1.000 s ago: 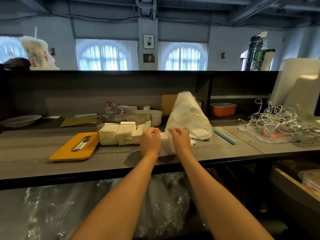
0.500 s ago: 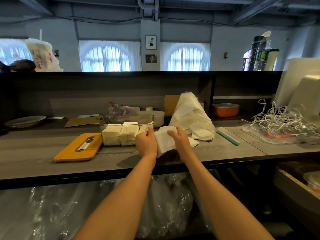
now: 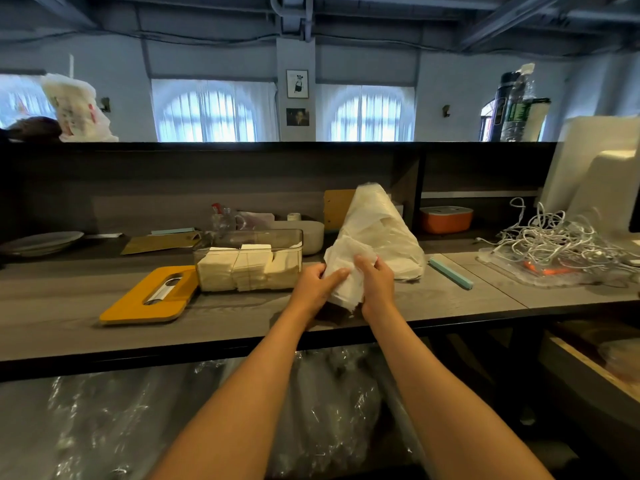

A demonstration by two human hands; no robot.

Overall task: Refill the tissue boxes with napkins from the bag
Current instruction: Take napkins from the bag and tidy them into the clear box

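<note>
A stack of white napkins (image 3: 346,289) is held upright above the counter between both hands. My left hand (image 3: 313,284) grips its left side, thumb across the front. My right hand (image 3: 377,280) grips its right side. Just behind them the white plastic bag (image 3: 377,230) stands as a tall cone on the counter. Left of the hands sits a clear tissue box (image 3: 249,263), lid off, holding rows of cream napkins. Its yellow lid (image 3: 149,299) with a slot lies flat beside it.
A teal clip (image 3: 450,278) lies right of the bag. A tangle of white cables (image 3: 554,244) fills a tray at the far right. A plate (image 3: 41,241), a brown envelope, a grey dish and an orange container (image 3: 445,220) line the back. Clear plastic hangs under the counter's front edge.
The napkin stack was lying low between my fists; both hands have lifted and turned it upright, moving slightly right toward the bag.
</note>
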